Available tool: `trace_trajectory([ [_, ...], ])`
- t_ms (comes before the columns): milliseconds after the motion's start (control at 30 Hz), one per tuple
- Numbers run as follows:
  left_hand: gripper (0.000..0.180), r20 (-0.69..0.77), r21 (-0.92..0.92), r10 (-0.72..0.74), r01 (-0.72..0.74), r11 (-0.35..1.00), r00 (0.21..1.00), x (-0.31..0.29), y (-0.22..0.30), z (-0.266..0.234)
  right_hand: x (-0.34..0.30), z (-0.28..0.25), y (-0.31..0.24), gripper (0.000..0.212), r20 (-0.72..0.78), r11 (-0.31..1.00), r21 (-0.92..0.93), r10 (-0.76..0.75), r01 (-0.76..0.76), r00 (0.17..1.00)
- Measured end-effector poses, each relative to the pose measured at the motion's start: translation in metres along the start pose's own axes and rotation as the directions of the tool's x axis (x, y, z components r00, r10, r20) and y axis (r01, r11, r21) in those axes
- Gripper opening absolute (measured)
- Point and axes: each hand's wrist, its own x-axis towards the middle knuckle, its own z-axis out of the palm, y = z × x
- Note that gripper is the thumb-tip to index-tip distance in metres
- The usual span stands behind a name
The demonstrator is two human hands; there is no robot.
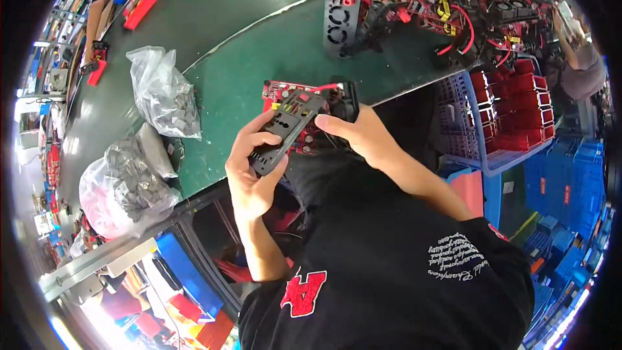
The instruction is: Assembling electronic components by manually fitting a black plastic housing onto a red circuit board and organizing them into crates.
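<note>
First, crinkled clear bags [159, 91] of grey parts slump on the smooth green table [227, 68]. Next, the left hand [249, 178] grips a panel [285, 131] between thumb and fingers: dark grey, rectangular, pierced with slots, tilted over a red board [275, 88]. The right hand [365, 135] lays its thumb by the panel's edge; its hidden fingers' grip I cannot tell. Rightmost, a lattice basket [463, 118] holds glossy red pieces [518, 105].

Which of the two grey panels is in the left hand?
The near panel, in the left hand over the red board; the far panel, with large curved cutouts, is beside the heap.
</note>
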Motion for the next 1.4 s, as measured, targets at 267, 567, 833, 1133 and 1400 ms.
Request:
trace_trajectory([
  [267, 0.1, 0.149, 0.449, -0.034, -0.037, 0.893, 0.988, 0.032, -0.046, -0.035, -0.011, 0.025, 0.022, 0.041, -0.166, 0.974, 0.183, -0.1, 0.13, 0.981],
  [567, 0.071, 0.212, 0.27, -0.263, 0.202, 0.942, 0.941, 0.069, -0.076, -0.021, -0.017, 0.038, 0.072, 0.088, -0.289, 0.959, -0.133, -0.28, 0.251, 0.916],
  [833, 0.044, 0.205, 0.732, -0.292, 0.051, 0.679, 0.934, 0.031, 0.077, 0.111, -0.077, -0.065, 0.061, 0.058, -0.053, 0.721, 0.66, -0.235, 0.21, 0.971],
  [1133, 0.038, 0.813, 0.432, -0.375, -0.029, 0.902, 0.445, 0.066, 0.085, 0.33, -0.152, -0.242, 0.145, 0.079, -0.505, 0.274, 0.73, -0.4, 0.626, 0.765],
  [1400, 0.036, 0.865, 0.314, 0.072, -0.648, 0.694, 0.497, 0.204, -0.155, 0.62, -0.292, -0.308, 0.258, 0.053, -0.242, 0.436, 0.767, -0.483, 0.471, 0.842],
])
